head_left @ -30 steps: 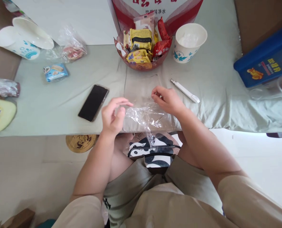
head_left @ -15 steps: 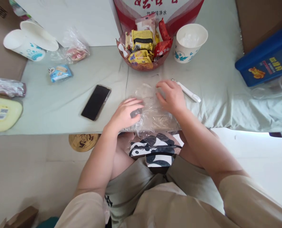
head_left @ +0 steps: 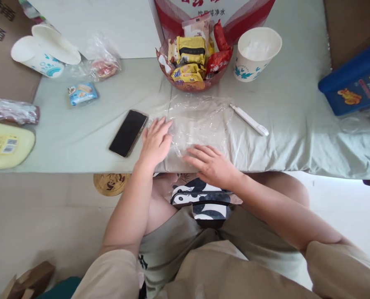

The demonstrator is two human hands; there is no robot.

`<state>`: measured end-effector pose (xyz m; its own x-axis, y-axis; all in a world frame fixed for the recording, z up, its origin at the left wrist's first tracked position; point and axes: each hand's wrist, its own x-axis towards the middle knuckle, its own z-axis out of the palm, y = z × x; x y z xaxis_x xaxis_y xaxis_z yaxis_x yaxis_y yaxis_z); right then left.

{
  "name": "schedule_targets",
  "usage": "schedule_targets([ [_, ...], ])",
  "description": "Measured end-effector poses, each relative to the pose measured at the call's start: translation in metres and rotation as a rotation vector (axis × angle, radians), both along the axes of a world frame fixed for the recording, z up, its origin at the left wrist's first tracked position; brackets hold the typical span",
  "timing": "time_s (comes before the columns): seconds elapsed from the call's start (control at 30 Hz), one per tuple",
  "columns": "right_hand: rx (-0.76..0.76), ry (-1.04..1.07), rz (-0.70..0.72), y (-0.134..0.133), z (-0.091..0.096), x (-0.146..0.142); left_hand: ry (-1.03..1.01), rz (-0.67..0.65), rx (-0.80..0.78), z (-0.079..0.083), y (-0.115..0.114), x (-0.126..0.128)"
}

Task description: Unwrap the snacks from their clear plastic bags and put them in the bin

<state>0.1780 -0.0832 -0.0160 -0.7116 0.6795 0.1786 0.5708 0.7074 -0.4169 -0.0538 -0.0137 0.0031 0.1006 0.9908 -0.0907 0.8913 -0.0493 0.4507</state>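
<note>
A clear plastic sheet (head_left: 200, 118) lies spread flat on the grey-green cloth of the table (head_left: 79, 137), just in front of me. My left hand (head_left: 155, 141) rests flat on its left edge, fingers stretched out, close to a black phone (head_left: 128, 133). My right hand (head_left: 211, 164) lies flat, fingers extended leftward, on the sheet's near edge at the table's front.
A bowl of wrapped snacks (head_left: 194, 58) stands behind the sheet, a paper cup (head_left: 256, 54) to its right, a white pen-like stick (head_left: 248, 119) beside the sheet. Two paper cups (head_left: 44, 52), a small blue packet (head_left: 82, 93) and a yellow bottle (head_left: 6, 145) lie left. A blue box (head_left: 356, 81) sits right.
The crumpled plastic has been flattened out on the cloth. My left hand slid to its left edge and my right hand came back from the far side to the near edge.
</note>
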Motion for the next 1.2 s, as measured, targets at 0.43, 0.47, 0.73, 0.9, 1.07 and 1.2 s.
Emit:
schedule_targets([
  [0.43,-0.187,0.367,-0.418,0.037,0.025,0.05,-0.074,-0.317,0.2,0.016,-0.025,0.016],
  [0.47,-0.187,0.379,-0.43,0.038,0.026,0.052,-0.112,-0.299,0.217,0.014,-0.024,0.015],
  [0.73,-0.104,0.313,-0.119,0.047,0.004,0.059,-0.511,0.019,0.312,0.005,-0.005,-0.006],
  [0.9,-0.083,0.463,-0.233,0.048,0.005,0.056,-0.573,0.057,0.252,0.003,-0.005,-0.008],
  [1.07,-0.202,0.763,-0.615,0.051,0.017,0.06,-0.613,0.105,0.153,-0.002,-0.006,-0.014],
  [1.2,-0.275,0.822,-0.802,0.056,0.018,0.06,-0.743,0.169,0.129,-0.003,-0.001,-0.014],
])
